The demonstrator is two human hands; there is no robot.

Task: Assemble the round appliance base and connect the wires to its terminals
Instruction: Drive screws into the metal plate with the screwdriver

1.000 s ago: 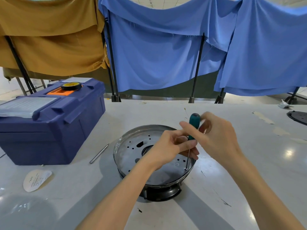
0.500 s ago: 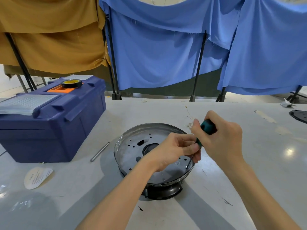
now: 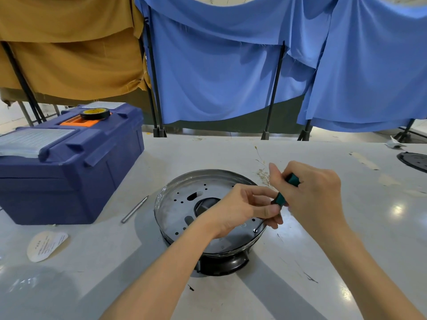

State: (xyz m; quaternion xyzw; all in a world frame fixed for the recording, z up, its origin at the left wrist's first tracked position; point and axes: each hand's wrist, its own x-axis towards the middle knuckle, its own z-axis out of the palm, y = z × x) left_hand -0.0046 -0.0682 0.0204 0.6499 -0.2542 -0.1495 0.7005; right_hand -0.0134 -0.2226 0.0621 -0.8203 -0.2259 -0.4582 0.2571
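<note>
The round appliance base stands in the middle of the table: a shiny perforated metal plate on a black housing. A screwdriver with a teal handle leans over the plate's right rim, its tip on a screw in the plate. My right hand grips the handle from the right. My left hand lies over the plate and pinches the screwdriver low down, by the shaft. No wires are visible.
A dark blue toolbox with a roll of tape on its lid fills the left of the table. A metal rod lies between toolbox and base. A paper label sits front left; a black round part at far right.
The screwdriver has tipped from nearly upright to leaning right. My right hand moved lower and rightward on the handle; my left hand stayed on the shaft.
</note>
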